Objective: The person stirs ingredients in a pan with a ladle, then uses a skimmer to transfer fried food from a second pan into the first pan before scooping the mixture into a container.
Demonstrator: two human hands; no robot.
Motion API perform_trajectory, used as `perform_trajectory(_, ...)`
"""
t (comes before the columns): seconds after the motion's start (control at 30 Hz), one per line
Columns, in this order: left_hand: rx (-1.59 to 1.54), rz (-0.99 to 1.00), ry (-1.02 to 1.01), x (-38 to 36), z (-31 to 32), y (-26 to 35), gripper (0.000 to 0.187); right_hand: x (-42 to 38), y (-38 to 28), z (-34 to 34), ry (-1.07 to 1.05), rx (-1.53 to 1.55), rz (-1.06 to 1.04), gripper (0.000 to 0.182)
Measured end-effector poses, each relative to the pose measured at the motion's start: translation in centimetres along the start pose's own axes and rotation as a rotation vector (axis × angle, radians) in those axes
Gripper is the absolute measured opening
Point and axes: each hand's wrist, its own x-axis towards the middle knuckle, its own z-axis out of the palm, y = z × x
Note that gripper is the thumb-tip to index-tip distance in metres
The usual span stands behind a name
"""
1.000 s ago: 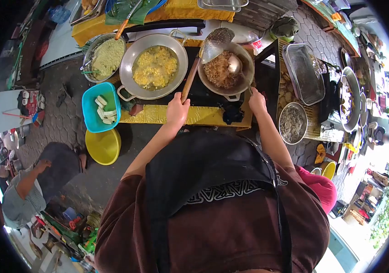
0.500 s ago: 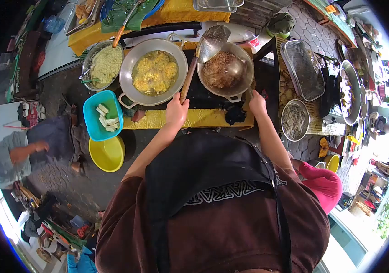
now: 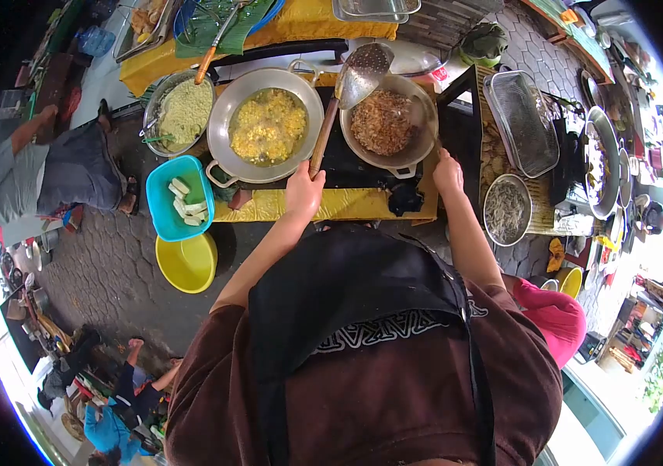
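Note:
My left hand [image 3: 303, 191] is closed round the wooden handle of a perforated metal skimmer [image 3: 365, 74], its head raised by the rim of the right wok. My right hand [image 3: 448, 174] grips the handle of a metal ladle-like tool [image 3: 437, 144], whose head lies along the right inner side of that wok [image 3: 390, 160] and is hard to make out. Brown fried shreds [image 3: 380, 123] lie in the wok. To the left, a larger wok [image 3: 221, 147] holds yellow fritters [image 3: 268, 126] in bubbling oil.
A bowl of pale green batter [image 3: 184, 113], a turquoise tub [image 3: 151, 203] with white pieces and a yellow basin [image 3: 185, 264] stand left. On the right are a wire basket [image 3: 519, 124] and a bowl of pale shreds [image 3: 508, 208]. Another person [image 3: 36, 171] is far left.
The right-hand tool has shifted from the middle of the right wok to its right side. My left hand and the skimmer have barely moved. The person at far left has moved up.

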Motion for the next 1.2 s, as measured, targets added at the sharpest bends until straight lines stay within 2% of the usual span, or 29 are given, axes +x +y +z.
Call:
perform_trajectory(0.07, 0.009, -0.001, 0.019, 0.2, 0.2, 0.0, 0.037, 0.4, 0.7, 0.0, 0.036, -0.038, 0.053, 0.042)
perform_trajectory(0.17, 0.008, -0.009, 0.009, 0.2, 0.2, 0.2, 0.037, 2.4, 2.6, 2.6, -0.103, -0.035, 0.043, 0.046)
perform_trajectory(0.2, 0.006, -0.009, 0.008, 0.2, 0.3, 0.3, 0.037, 3.9, 4.2, 4.6, -0.137, 0.018, -0.056, 0.048)
perform_trajectory(0.27, 0.003, 0.005, 0.022, 0.3, 0.4, 0.4, 0.036, 4.4, 4.7, 6.4, -0.270, 0.204, 0.001, 0.045)
perform_trajectory(0.3, 0.003, 0.003, 0.025, 0.4, 0.3, 0.6, 0.036, 4.0, 4.3, 6.0, -0.272, 0.204, -0.003, 0.045)
perform_trajectory(0.37, -0.024, -0.033, 0.007, 0.3, 0.3, 1.0, 0.037, 2.0, 2.8, 3.4, 0.107, 0.190, -0.273, 0.037)
perform_trajectory(0.4, -0.023, -0.034, 0.006, 0.4, 0.4, 1.0, 0.037, 1.5, 1.5, 1.5, 0.106, 0.191, -0.272, 0.037)
perform_trajectory(0.47, -0.015, -0.032, 0.017, 0.6, 0.7, 0.8, 0.036, 1.2, -0.8, -1.6, -0.017, -0.043, -0.014, 0.042)
perform_trajectory(0.5, -0.014, -0.034, 0.019, 0.6, 0.7, 0.9, 0.036, 2.3, -0.4, -1.3, 0.001, 0.043, 0.065, 0.043)
perform_trajectory(0.6, 0.005, -0.069, 0.002, 0.6, 0.8, 1.3, 0.038, 5.2, 1.0, 0.2, 0.027, -0.036, 0.004, 0.041)
perform_trajectory(0.63, -0.003, -0.070, 0.006, 0.5, 0.8, 1.5, 0.039, 10.7, 5.8, 6.4, 0.045, -0.054, -0.171, 0.041)
perform_trajectory(0.73, -0.010, -0.085, 0.024, 0.5, 1.2, 1.4, 0.041, 7.8, 2.4, 3.2, -0.080, 0.037, -0.273, 0.041)
perform_trajectory(0.77, -0.010, -0.091, 0.030, 0.6, 1.3, 1.3, 0.042, 7.7, 2.8, 3.4, -0.018, 0.092, -0.347, 0.041)
perform_trajectory(0.8, -0.010, -0.097, 0.032, 0.5, 1.2, 1.3, 0.042, 6.3, 2.3, 2.4, -0.023, 0.091, -0.351, 0.041)
perform_trajectory(0.87, 0.002, -0.083, 0.038, 0.6, 1.3, 1.4, 0.042, 2.9, 0.4, -1.3, -0.038, 0.009, -0.166, 0.040)
perform_trajectory(0.9, 0.001, -0.082, 0.038, 0.6, 1.4, 1.3, 0.042, 2.3, 0.8, -1.5, -0.037, 0.007, -0.166, 0.040)
perform_trajectory(0.97, -0.024, -0.068, 0.054, 0.7, 1.8, 1.0, 0.041, 1.8, 1.6, -1.9, 0.058, -0.090, -0.110, 0.040)
perform_trajectory(1.07, -0.011, -0.078, 0.047, 0.5, 1.6, 1.8, 0.040, 4.8, 6.1, 2.3, -0.059, -0.190, -0.056, 0.040)
perform_trajectory(1.1, -0.010, -0.083, 0.049, 0.3, 1.6, 1.9, 0.040, 6.3, 9.5, 5.9, 0.178, -0.035, -0.244, 0.039)
perform_trajectory(1.13, -0.022, -0.075, 0.055, 0.1, 1.5, 2.2, 0.039, 5.9, 9.1, 5.7, 0.177, -0.035, -0.249, 0.039)
perform_trajectory(1.2, -0.037, -0.074, 0.068, 0.0, 1.6, 2.5, 0.039, 5.2, 7.8, 6.0, -0.395, 0.674, 0.248, 0.046)
